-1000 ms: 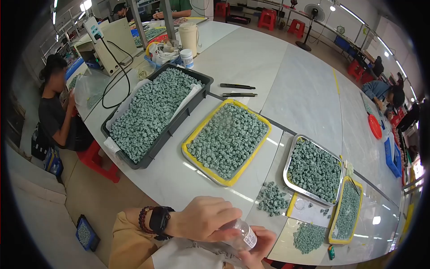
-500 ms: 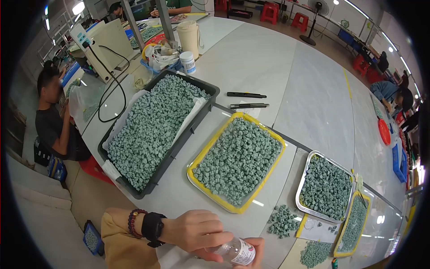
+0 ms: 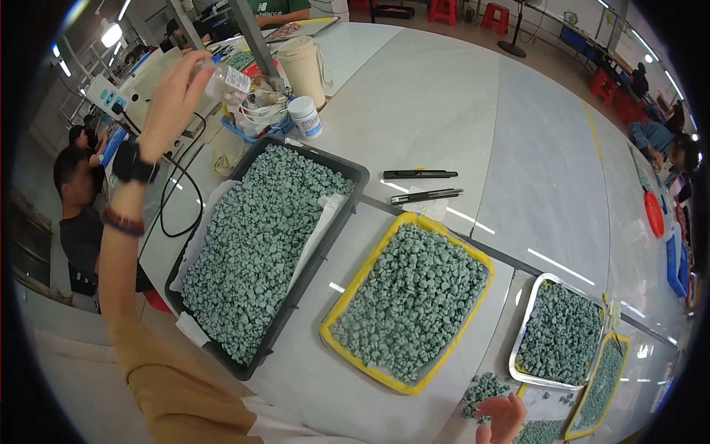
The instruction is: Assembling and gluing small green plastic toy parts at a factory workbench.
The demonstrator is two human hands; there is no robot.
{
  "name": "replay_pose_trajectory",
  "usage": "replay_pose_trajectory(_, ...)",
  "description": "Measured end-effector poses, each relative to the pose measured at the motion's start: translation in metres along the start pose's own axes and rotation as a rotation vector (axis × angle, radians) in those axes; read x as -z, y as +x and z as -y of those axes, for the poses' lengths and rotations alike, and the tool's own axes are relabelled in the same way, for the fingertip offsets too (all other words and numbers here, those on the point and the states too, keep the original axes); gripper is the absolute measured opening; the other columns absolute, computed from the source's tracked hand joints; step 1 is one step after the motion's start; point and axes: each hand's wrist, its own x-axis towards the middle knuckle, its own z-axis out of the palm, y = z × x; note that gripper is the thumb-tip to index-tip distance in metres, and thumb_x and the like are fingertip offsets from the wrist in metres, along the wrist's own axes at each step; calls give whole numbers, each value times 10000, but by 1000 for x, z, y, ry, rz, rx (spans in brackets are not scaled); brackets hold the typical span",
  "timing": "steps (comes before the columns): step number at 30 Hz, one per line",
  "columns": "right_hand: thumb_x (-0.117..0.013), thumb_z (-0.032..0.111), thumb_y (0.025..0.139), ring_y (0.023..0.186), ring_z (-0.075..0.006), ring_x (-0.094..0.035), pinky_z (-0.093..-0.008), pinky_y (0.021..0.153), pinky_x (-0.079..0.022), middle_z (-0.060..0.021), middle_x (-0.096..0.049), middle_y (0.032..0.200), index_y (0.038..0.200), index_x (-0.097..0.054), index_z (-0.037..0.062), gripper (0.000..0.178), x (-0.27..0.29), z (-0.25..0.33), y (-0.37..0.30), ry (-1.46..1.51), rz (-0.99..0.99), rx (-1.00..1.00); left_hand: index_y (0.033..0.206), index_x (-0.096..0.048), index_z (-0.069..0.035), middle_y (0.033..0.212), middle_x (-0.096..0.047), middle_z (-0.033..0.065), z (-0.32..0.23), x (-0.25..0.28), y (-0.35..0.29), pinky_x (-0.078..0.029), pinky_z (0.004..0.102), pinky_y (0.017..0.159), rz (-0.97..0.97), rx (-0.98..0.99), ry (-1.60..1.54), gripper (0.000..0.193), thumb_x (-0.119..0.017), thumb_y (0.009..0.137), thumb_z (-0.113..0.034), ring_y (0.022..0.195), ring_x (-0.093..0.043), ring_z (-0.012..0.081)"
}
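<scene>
- A broad, pale grey-white tabletop (image 3: 547, 148) filled most of the view, its edges bent by the lens and lost in dark corners.
- A seated person in a dark top (image 3: 78, 222) sat at the far left, partly covered by the left forearm.
- A large dark grey plastic crate (image 3: 307, 274), paper-lined and full of pale green stones, lay between the hands.
- A yellow-rimmed rectangular tray (image 3: 367, 268) of similar stones lay beside it.
- A silver metal tray (image 3: 547, 381) held darker stones; a narrow yellow-edged tray (image 3: 622, 370) lay beyond it, near the rim.
- A cream cylindrical bucket (image 3: 302, 70) stood behind the crate, near a grey metal post (image 3: 255, 37) that blocked some background.
- The left hand (image 3: 177, 92) was raised, fingers closed around a small clear bottle.
- The right hand (image 3: 503, 419) was loosely curled and part-open, cut off below; whether it held anything could not be told.
- A green stone heap (image 3: 484, 388) was partly hidden by it.
- A white lidded jar (image 3: 305, 118) stood at the crate's far corner.
- The clear plastic bottle (image 3: 229, 83) tilted in front of jumbled clutter, its contents hard to read and one end covered by fingers.
- Two slim black cutters (image 3: 420, 174) lay behind the yellow-rimmed tray.
</scene>
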Motion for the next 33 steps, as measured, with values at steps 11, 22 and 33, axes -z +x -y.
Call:
replay_pose_trajectory(11, -571, 197, 871, 889, -196, -556, -309, 767, -448, -140, -560, 1054, 1299, -313, 20, 530, -2, 0, 18, -219, -122, -15, 1057, -576, -85, 932, -622, 182, 151, -176, 15, -468, 396, 768, 267, 285, 164, 354, -621, 774, -293, 895, -585, 349)
replay_pose_trajectory(22, -550, 153, 883, 852, -186, -564, -298, 749, -463, -137, -581, 1020, 1265, -375, 11, 443, -2, -6, 19, -314, -186, -22, 861, -654, -73, 784, -645, 156, 169, -193, 12, -493, 385, 720, 483, 357, 243, 252, -620, 740, -292, 776, -630, 318)
replay_pose_trajectory(33, -559, 95, 869, 785, -181, -570, -278, 688, -468, -124, -592, 916, 1114, -498, -3, 271, 11, -5, 8, -200, -215, 87, 877, -639, -18, 799, -637, 157, 33, -69, 14, -469, 382, 705, 139, -9, 16, 192, -567, 802, -181, 764, -607, 310)
